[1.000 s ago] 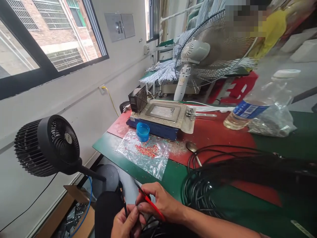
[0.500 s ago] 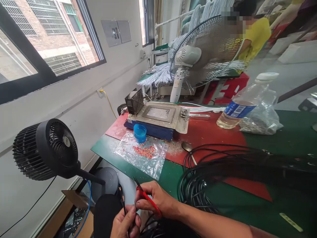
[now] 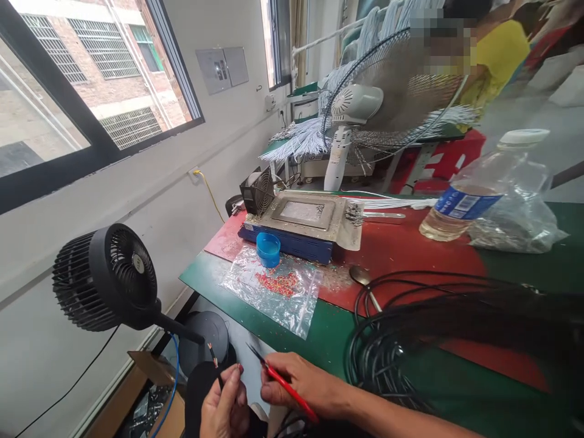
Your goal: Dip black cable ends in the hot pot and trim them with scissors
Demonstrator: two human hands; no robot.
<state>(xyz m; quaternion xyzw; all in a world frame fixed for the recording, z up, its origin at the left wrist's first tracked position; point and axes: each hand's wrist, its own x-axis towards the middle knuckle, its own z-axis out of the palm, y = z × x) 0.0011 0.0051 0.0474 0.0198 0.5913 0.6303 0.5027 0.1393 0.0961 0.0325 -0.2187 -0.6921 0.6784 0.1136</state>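
My left hand (image 3: pixel 224 403) is closed around a black cable (image 3: pixel 221 382). Its split end, with short bare copper tips (image 3: pixel 212 354), sticks up past my fingers. A small reddish bit shows at my thumb and fingertip; I cannot make out what it is. My right hand (image 3: pixel 301 382), just to the right, grips slim red tweezers (image 3: pixel 289 389) whose dark pointed tips face up and left. The tips are apart from the cable. Right of that hand lies a large coil of black cable (image 3: pixel 387 359) on the table.
On the green table (image 3: pixel 269 316) lie a clear bag (image 3: pixel 301 313) with small red bits, a blue cup (image 3: pixel 268 249), a blue-sided heating unit (image 3: pixel 292 240), a spoon (image 3: pixel 365 283) and a bottle (image 3: pixel 460 204). A black fan (image 3: pixel 109 277) stands left. Beyond is a person in yellow (image 3: pixel 499 58).
My hands have moved apart. The copper-tipped cable end now points up-left above my left fingers, and the tweezers have drawn away to the right. The view has shifted slightly left.
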